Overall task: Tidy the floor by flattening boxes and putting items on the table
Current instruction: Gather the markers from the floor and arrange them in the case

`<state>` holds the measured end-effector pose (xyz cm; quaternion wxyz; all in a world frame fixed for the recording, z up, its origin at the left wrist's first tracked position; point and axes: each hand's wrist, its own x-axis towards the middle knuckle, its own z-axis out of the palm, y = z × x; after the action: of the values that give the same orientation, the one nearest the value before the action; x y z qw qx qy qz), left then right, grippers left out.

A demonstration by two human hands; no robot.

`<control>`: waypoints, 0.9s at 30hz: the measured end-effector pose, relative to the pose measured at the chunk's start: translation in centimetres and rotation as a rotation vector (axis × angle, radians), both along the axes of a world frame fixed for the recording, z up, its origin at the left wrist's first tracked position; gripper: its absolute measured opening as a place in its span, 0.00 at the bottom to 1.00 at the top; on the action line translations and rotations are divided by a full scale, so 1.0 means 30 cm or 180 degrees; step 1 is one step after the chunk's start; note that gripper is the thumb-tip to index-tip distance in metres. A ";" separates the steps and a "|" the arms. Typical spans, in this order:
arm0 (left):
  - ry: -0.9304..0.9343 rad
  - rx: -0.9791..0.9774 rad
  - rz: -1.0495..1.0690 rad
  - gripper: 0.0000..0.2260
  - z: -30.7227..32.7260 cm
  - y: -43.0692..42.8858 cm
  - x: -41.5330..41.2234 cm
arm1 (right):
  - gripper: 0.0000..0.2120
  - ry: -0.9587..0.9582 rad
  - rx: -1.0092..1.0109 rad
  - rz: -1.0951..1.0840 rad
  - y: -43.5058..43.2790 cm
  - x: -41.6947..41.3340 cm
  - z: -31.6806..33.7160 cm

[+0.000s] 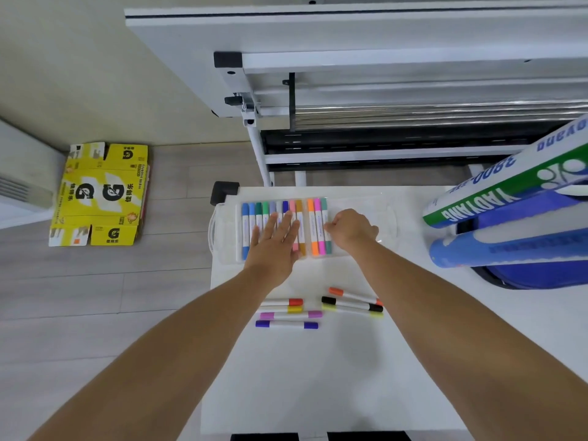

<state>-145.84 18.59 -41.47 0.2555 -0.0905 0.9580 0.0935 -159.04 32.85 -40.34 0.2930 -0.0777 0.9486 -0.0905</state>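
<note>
Head view: one clear plastic marker case (pixel 359 202) lies at the white counter's (pixel 318 377) far left corner. The left hand (pixel 276 240) rests flat, fingers straight, on its longer marker row. The right hand (pixel 353 230), fingers curled, touches a teal marker (pixel 326 214), last of three; whether it grips is unclear. Seven loose markers (pixel 288 324) lie nearer, with bare counter beyond. One flattened yellow cardboard box (pixel 98 195) lies on the floor (pixel 95 297).

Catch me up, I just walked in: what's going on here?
A person works at a clear marker case on the white table. The left hand lies flat on its markers; the right hand pinches the teal marker at the row's end. Seven loose markers lie nearby. A flattened yellow box is on the floor.
</note>
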 end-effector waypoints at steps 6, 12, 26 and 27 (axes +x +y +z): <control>-0.0074 -0.0011 -0.0040 0.30 0.018 0.000 0.000 | 0.09 0.0784 -0.0650 0.1366 0.207 0.120 0.048; -0.0105 0.0042 -0.0049 0.30 0.033 -0.004 0.001 | 0.06 0.1040 -0.0675 0.2356 0.447 0.264 0.025; -0.0130 0.0023 -0.0052 0.30 0.029 -0.002 -0.002 | 0.05 0.0177 -0.0778 0.0798 0.307 0.207 0.098; -0.0128 0.0036 -0.0040 0.30 0.028 -0.001 -0.002 | 0.05 0.0085 -0.0905 0.0485 0.270 0.185 0.108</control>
<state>-145.89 18.55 -40.64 0.2757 -0.0849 0.9527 0.0955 -153.50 40.97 -37.12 0.2725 -0.1912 0.9214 -0.2003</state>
